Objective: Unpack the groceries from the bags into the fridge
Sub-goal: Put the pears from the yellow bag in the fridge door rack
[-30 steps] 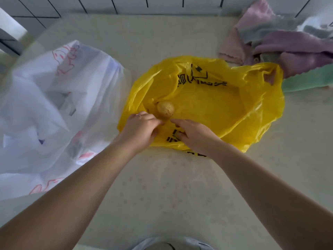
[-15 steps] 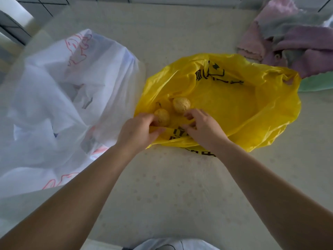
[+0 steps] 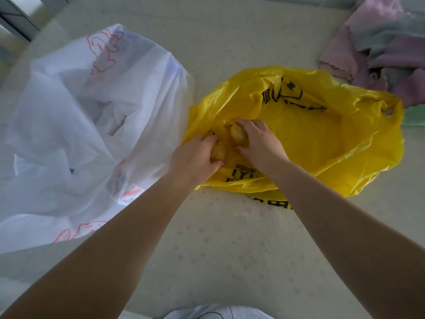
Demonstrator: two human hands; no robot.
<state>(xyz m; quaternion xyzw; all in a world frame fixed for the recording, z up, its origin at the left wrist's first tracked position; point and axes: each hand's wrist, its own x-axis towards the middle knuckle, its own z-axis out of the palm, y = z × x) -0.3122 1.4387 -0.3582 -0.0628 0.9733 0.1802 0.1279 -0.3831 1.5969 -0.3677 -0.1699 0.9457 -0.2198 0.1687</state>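
Two hands, left hand and right hand, each gripped a potato inside the yellow bag, white bag left, towels far right.

Yellow bag with black print; white bag, red drawings.

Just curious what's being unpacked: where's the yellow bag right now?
The yellow bag lies open mid-table, right of the white bag, with both hands inside its near-left mouth.
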